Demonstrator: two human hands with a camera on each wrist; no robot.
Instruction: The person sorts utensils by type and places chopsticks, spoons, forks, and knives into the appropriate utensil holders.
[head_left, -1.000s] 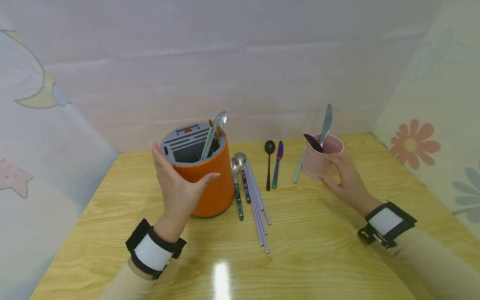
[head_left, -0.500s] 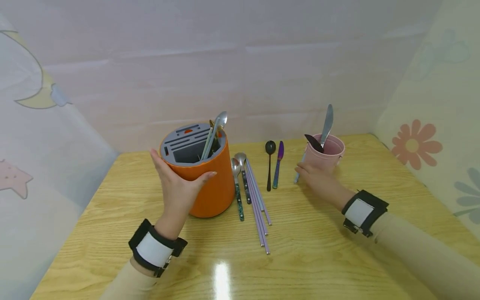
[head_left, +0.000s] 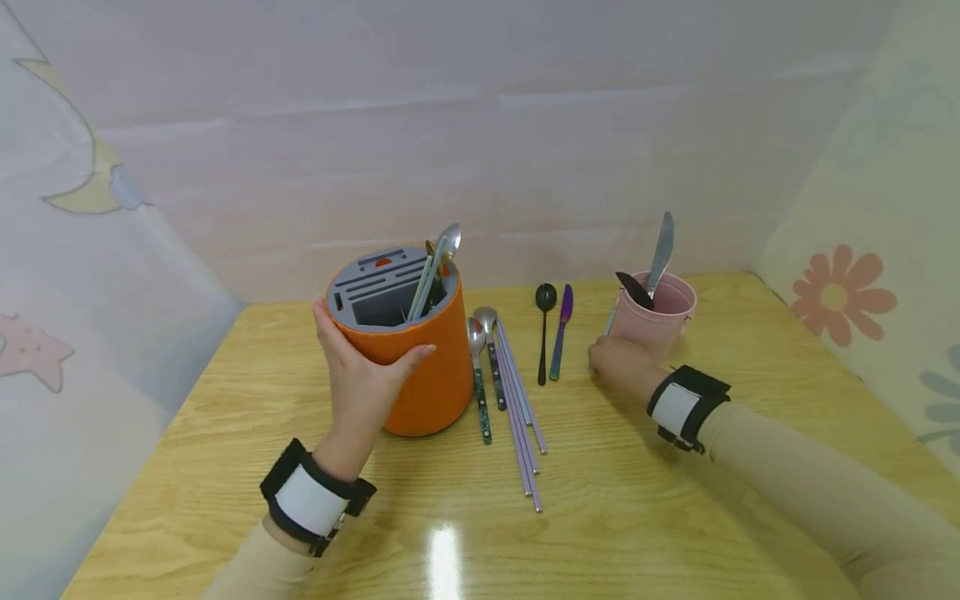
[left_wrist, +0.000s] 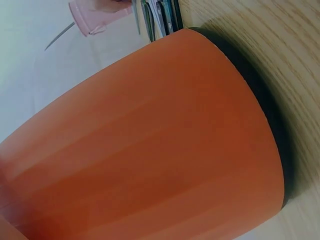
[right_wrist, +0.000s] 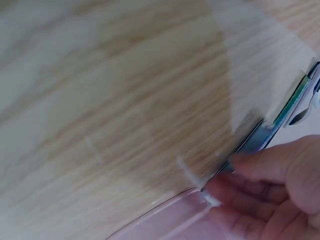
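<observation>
Two hands busy: left hand (head_left: 358, 385) wrapped round orange holder (head_left: 420, 367) at table centre-left. Right hand (head_left: 621, 367), at pink cup's (head_left: 654, 321) seven o'clock, pinching flat knife (right_wrist: 250, 142) — shown only by right wrist view.

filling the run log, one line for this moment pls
left hand: holds orange holder | right hand: fingers on knife beside pink cup

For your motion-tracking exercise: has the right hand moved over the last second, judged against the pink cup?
Yes. The right hand has moved left across the front of the pink cup, from its right side to its lower left, where it touches a utensil lying on the table.
</observation>
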